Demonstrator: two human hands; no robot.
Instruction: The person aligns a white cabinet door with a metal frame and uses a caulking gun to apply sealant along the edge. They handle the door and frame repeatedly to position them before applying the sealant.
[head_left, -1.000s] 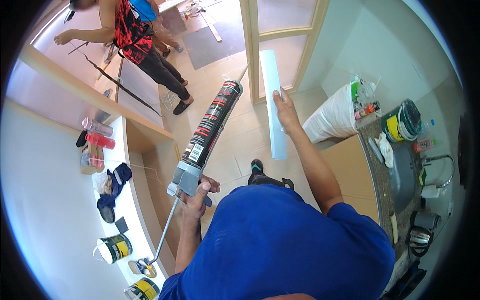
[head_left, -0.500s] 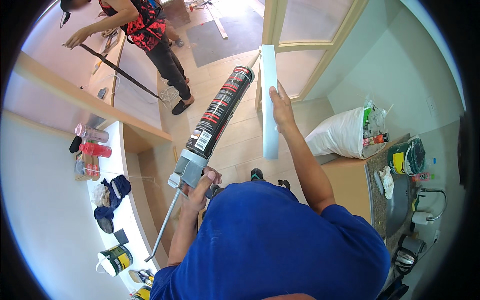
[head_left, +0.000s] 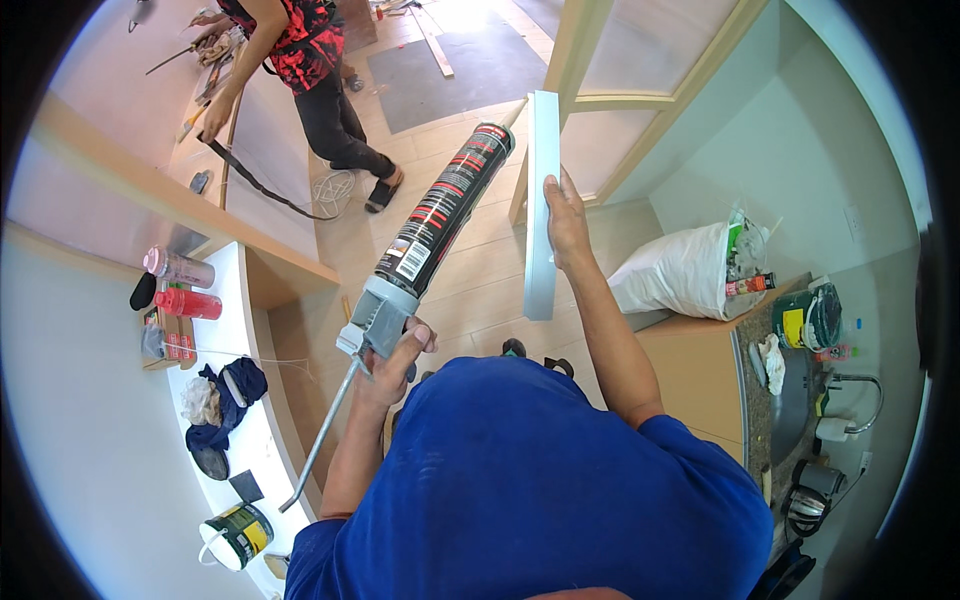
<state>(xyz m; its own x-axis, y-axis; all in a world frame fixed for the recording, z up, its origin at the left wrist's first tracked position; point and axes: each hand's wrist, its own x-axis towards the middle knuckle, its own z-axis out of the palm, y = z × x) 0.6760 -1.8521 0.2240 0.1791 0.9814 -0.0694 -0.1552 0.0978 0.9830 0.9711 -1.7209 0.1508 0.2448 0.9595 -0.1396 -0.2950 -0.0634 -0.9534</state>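
Note:
My left hand [head_left: 398, 362] is closed round the handle of a grey caulking gun [head_left: 385, 313], which is loaded with a black cartridge [head_left: 440, 215]. Its long metal rod slants back toward my left forearm. The pale nozzle [head_left: 520, 112] points up and away from me, its tip at the far end of a long white strip [head_left: 541, 210]. Whether the tip touches the strip or sits just beside it I cannot tell. My right hand [head_left: 566, 222] grips that strip from its right side, holding it upright in front of me, thumb on the near face.
On the left a white shelf [head_left: 228, 330] bears bottles, cloths and a paint bucket [head_left: 237, 537]. To the right a counter holds a white sack [head_left: 672, 270], a green bucket [head_left: 808, 315] and a sink [head_left: 795, 400]. A co-worker [head_left: 330, 110] stands far left, beyond a wooden frame.
The caulking gun and white strip have barely shifted, still in my hands. The co-worker has bent lower, bringing the dark strip's held end down, and one foot has moved right.

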